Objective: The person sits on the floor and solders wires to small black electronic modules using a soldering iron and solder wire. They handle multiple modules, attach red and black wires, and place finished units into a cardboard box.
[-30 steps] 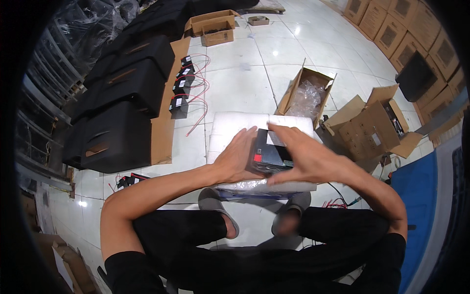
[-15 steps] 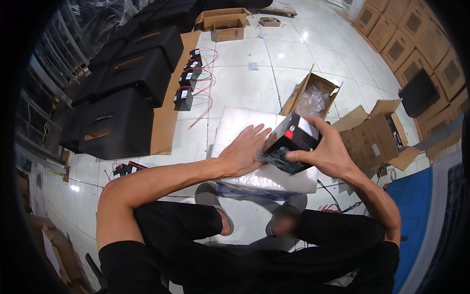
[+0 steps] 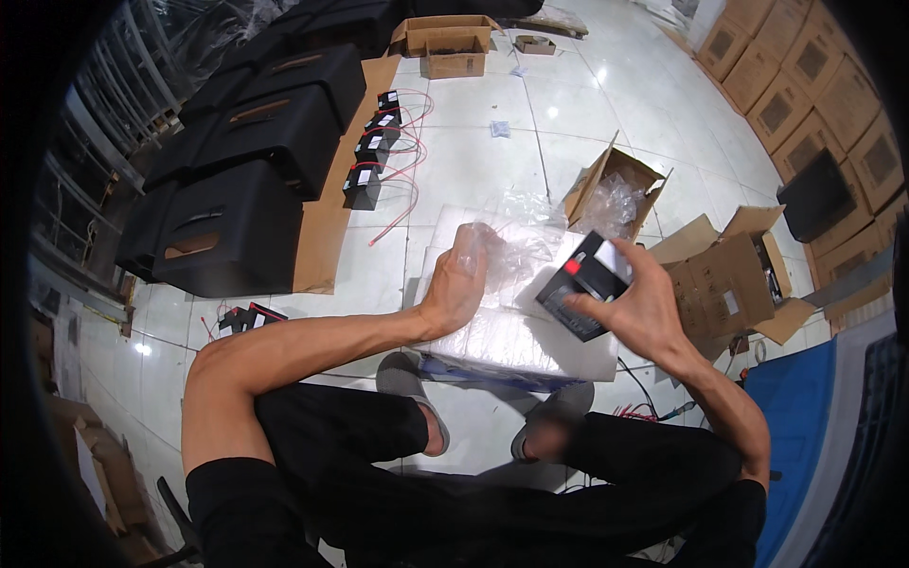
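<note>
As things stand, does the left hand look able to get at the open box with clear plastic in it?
Probably yes: the cardboard box stands open just beyond the white foam block. The left hand grips clear plastic wrap, though, and the right hand holds the black battery near the path.

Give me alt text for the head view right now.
A person's right hand holds a black battery with a red terminal; the left hand grips clear plastic wrap over white foam. Wired batteries stand on the tiled floor.
</note>
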A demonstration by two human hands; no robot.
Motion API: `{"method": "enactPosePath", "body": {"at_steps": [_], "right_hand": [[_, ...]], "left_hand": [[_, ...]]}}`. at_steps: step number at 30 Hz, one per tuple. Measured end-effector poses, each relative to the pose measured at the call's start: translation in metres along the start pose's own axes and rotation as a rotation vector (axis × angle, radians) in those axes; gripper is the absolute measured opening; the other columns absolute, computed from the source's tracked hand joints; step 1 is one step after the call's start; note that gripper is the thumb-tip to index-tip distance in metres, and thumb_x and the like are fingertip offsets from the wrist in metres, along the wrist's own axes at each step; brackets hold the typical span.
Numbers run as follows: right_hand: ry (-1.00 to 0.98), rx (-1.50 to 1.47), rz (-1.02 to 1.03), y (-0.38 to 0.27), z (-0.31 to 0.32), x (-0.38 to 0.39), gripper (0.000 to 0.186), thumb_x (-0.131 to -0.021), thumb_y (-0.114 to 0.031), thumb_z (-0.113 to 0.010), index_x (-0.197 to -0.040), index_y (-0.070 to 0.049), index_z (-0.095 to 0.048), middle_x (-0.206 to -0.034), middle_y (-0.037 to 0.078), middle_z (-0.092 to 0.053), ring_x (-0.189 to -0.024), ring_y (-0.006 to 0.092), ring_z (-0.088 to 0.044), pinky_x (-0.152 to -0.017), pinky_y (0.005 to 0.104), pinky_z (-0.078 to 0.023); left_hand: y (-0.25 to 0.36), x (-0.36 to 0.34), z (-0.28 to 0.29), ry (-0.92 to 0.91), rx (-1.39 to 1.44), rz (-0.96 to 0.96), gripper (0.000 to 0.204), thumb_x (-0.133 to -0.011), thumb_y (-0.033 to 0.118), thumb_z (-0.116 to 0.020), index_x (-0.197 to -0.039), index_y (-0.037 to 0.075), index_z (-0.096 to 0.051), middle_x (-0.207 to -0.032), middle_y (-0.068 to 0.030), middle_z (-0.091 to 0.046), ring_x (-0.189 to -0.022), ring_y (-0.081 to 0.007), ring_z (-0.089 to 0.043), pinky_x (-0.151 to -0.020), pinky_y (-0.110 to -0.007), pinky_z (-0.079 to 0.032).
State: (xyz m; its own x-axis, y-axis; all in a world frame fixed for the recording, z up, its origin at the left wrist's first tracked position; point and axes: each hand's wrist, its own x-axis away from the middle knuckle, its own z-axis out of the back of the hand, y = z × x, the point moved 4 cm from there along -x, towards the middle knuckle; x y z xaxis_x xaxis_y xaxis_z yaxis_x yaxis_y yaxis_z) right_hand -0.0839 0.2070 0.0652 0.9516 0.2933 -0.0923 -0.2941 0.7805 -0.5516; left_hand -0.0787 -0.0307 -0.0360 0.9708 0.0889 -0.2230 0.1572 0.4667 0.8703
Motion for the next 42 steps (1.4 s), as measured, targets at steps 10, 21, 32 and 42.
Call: {"method": "enactPosePath", "body": {"at_steps": [10,21,32,42], "right_hand": [[-0.039,0.166,0.498,-0.045,0.021,-0.019,0.060,-0.088,-0.029,-0.075,-0.130,0.009,-0.055,-0.124,0.026,-0.059,-0.116,0.0389,-0.056,-0.099,0.0450,-0.046],[0.026,0.240,0.990,-0.048,0.002,-0.136,0.031,-0.081,0.001,-0.067,-0.112,-0.004,-0.068,-0.114,0.015,-0.064,-0.094,0.0323,-0.069,-0.083,0.0399,-0.058],[0.623,0.768,-0.039,0.254,-0.048,-0.237,0.032,-0.089,-0.016,-0.060,-0.118,-0.002,-0.059,-0.125,0.024,-0.060,-0.109,0.0423,-0.062,-0.090,0.0535,-0.051],[0.365,0.779,-0.070,0.282,0.031,-0.255,0.022,-0.086,-0.015,-0.055,-0.089,0.000,-0.071,-0.104,0.021,-0.070,-0.108,0.0365,-0.064,-0.096,0.0505,-0.046]], "left_hand": [[0.015,-0.002,0.004,-0.016,0.111,-0.046,0.024,-0.104,0.015,-0.045,-0.124,0.001,-0.046,-0.101,-0.0209,-0.068,-0.093,-0.0373,-0.068,-0.083,-0.041,-0.052],[0.067,-0.080,0.038,-0.204,1.074,0.102,0.053,-0.088,0.005,-0.066,-0.135,-0.002,-0.043,-0.126,-0.0134,-0.059,-0.116,-0.0207,-0.058,-0.103,-0.034,-0.045],[0.074,-0.007,-0.005,-0.330,0.194,-0.405,0.083,-0.076,0.024,-0.084,-0.139,-0.002,-0.037,-0.141,-0.0276,-0.041,-0.134,-0.0411,-0.042,-0.113,-0.049,-0.034],[0.123,0.015,-0.027,-0.386,-0.154,-0.513,0.092,-0.076,0.048,-0.082,-0.140,-0.002,-0.038,-0.148,-0.0306,-0.030,-0.135,-0.0502,-0.035,-0.108,-0.060,-0.033]]}}
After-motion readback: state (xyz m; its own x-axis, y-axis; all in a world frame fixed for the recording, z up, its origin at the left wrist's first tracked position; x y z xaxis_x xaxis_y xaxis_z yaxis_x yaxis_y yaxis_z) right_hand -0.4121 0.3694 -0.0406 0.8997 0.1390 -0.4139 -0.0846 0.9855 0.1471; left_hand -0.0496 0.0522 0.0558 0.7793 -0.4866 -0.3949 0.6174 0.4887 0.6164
